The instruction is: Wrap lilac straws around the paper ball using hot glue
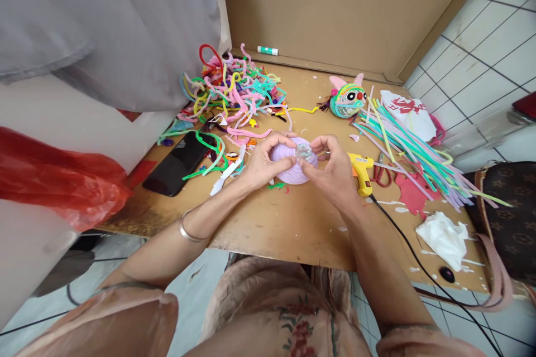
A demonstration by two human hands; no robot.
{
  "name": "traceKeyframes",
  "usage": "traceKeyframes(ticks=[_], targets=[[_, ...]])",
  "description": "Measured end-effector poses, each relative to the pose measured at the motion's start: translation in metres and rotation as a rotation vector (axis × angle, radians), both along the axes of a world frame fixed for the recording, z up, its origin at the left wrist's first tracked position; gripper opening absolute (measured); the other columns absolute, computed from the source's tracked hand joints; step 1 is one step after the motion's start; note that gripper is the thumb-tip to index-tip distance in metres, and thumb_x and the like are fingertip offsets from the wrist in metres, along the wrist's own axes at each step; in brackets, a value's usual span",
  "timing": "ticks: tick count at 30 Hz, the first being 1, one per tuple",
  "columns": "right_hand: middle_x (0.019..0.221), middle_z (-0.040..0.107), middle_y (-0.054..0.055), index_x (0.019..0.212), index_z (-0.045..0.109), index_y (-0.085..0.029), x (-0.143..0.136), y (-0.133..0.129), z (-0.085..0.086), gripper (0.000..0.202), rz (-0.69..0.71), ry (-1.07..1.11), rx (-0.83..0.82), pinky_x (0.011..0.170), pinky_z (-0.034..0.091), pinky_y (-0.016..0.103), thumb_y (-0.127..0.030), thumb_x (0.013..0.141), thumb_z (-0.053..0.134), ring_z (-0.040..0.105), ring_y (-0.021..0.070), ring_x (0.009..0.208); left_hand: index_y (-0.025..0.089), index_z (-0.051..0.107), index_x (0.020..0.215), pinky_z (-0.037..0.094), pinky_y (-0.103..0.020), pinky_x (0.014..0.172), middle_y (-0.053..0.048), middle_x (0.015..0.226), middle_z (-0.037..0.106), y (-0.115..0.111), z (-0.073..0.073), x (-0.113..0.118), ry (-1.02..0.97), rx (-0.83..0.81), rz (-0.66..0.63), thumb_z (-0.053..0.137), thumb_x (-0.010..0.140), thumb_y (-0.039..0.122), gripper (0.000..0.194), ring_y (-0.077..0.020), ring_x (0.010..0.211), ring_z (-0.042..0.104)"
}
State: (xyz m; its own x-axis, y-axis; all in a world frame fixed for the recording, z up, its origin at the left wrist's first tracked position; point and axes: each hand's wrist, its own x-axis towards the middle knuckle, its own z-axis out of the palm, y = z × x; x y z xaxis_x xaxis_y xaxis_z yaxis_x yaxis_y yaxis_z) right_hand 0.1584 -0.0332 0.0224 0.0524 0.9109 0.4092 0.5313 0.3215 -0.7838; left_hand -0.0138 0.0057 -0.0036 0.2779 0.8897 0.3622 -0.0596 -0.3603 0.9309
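The lilac coiled piece (293,175) is between the two hands, above the table (268,223). Left hand (266,163) grips its side with thumb and bent fingers, likely to keep it steady. Right hand (333,170) has curled fingers near the clear small part (304,152) on top; whether they pinch it, I cannot tell. The yellow glue gun (363,174) lies just beside, perhaps for easy reach; farther, straight fuzzy sticks (422,150) lie lengthwise together, maybe for simple picking.
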Motion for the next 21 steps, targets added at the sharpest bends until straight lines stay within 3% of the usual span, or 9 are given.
traceKeyframes(ticks=[6,21], targets=[[0.094,0.063,0.002,0.093,0.053,-0.025,0.0017,-0.0004,-0.0017,0.028,0.009,0.0,0.012,0.079,0.053,0.037,-0.033,0.071,0.07,0.06,0.0193,0.085,0.019,0.067,0.091,0.042,-0.048,0.114,-0.011,0.128,0.069,-0.0025,0.0027,0.0005,-0.007,-0.05,-0.012,0.071,0.076,0.029,0.017,-0.0283,0.129,0.061],[0.092,0.063,0.002,0.09,0.053,-0.025,0.0014,-0.0019,0.0025,0.026,0.003,-0.025,0.043,0.077,0.053,0.037,-0.032,0.071,0.069,0.06,0.0197,0.084,0.019,0.066,0.091,0.044,-0.048,0.112,-0.011,0.129,0.068,-0.0011,-0.0018,0.0004,0.008,-0.021,0.007,0.072,0.074,0.024,0.018,-0.0268,0.128,0.062]])
